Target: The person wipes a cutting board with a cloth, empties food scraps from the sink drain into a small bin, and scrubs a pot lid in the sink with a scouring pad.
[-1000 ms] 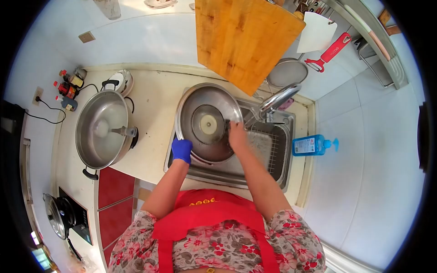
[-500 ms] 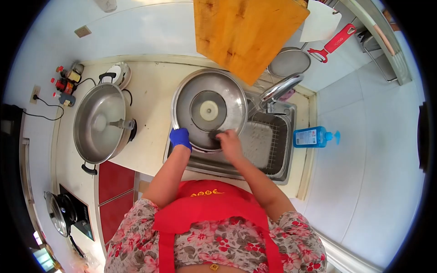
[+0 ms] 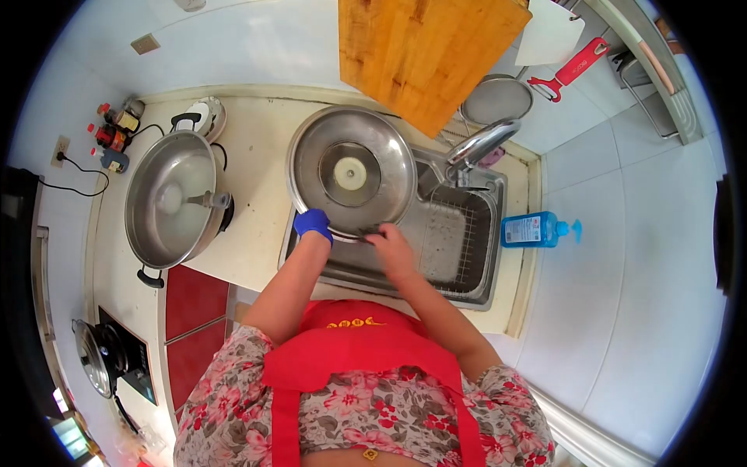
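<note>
While the left hand (image 3: pixel 313 224), in a blue glove, grips the near-left rim of the wide metal lid (image 3: pixel 354 148), the bare right hand (image 3: pixel 394 251) pinches a small dark pad (image 3: pixel 369 231) against the rim nearest the body, a little to the right of that glove. Lying hollow side up, with a pale disc (image 3: pixel 350 173) at its centre, the metal lid sits over the left part of the sink (image 3: pixel 493 261) and overlaps the counter (image 3: pixel 261 194); whether it rests on the sink's edge or is held clear cannot be told. It looks stiff and thin for its breadth, so it should be fairly light yet awkward, liable to tip if borne from one side only. Its smooth, shiny surface would likely turn slippery when wet, and dents seem a likelier harm than breakage. The rim offers the surest hold, ideally at opposite sides, with the glove probably adding some grip. The pad, by contrast, seems light and pliable, though the fingers hide much of it.
</note>
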Tool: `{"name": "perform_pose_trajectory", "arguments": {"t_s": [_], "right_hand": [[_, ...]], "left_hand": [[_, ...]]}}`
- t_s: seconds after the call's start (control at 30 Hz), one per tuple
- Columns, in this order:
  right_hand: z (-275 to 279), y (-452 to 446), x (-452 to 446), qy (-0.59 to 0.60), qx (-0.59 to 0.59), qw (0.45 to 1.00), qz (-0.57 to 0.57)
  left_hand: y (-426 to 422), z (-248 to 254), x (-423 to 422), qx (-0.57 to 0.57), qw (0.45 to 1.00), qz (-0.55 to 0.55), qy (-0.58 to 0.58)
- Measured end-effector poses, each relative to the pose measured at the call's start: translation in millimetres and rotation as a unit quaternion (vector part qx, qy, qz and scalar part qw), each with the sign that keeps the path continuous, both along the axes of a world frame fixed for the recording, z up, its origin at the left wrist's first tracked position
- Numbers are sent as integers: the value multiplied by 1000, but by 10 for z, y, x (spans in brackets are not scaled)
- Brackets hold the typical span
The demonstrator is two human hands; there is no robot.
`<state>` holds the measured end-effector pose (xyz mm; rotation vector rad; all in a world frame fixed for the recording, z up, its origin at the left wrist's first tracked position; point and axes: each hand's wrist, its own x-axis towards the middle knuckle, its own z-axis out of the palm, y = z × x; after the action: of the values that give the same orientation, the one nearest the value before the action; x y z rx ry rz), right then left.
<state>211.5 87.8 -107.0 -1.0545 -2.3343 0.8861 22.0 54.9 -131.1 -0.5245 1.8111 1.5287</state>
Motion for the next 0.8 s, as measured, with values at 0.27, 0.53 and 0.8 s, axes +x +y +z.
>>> {"name": "perform_pose_trajectory", "arguments": {"t_s": [0.27,0.53,0.8], "right_hand": [[-169,150,242,11,-46,999,-20],[138,55,119,4,-179,984,-20],[439,-163,-262,7,181,970,165]], "left_hand": [[-138,-169,-73,26,994,71,-75],[-226,-180,-51,4,994,44,-104],[-302,-343,-50,-6,991,-125,-48]]}}
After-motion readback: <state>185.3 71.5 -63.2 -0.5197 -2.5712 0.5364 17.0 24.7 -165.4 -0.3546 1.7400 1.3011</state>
